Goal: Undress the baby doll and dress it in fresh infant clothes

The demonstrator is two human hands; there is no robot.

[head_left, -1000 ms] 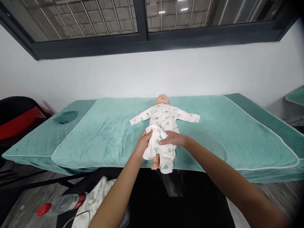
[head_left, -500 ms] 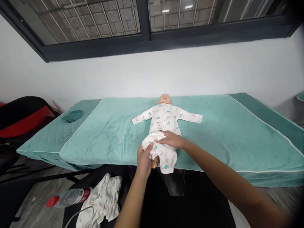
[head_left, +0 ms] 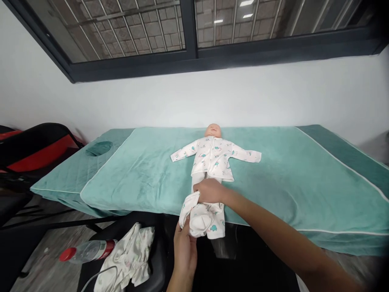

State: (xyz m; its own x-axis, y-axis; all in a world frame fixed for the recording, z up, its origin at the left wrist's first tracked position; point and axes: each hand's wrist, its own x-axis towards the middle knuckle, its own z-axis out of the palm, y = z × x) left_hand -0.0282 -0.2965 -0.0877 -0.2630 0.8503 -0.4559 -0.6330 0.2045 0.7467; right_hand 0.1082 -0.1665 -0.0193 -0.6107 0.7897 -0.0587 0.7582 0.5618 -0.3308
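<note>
A baby doll (head_left: 213, 130) lies face up on the green-covered bed, its legs toward me. It wears a white patterned shirt (head_left: 211, 156) with both sleeves spread out. Pale grey upper legs show below the shirt hem. White patterned baby pants (head_left: 216, 227) are bunched round the lower legs at the bed's near edge. My right hand (head_left: 209, 190) is closed on the waist part of the pants, over the legs. Lower down, my left hand (head_left: 186, 245) pinches the pants' left side, at the bunched leg opening. The doll's feet are hidden.
The green bed (head_left: 142, 170) stands against the wall under a window, with a face hole (head_left: 99, 149) at its left end. On a black chair at lower left lie a crumpled white garment (head_left: 129, 255), a cable and a red-capped bottle (head_left: 91, 250). Red-and-black chairs (head_left: 45, 152) stand left.
The pants have moved down from the hips toward the feet, uncovering the shirt hem and upper legs. Both hands are lower, and the bare foot seen before is hidden.
</note>
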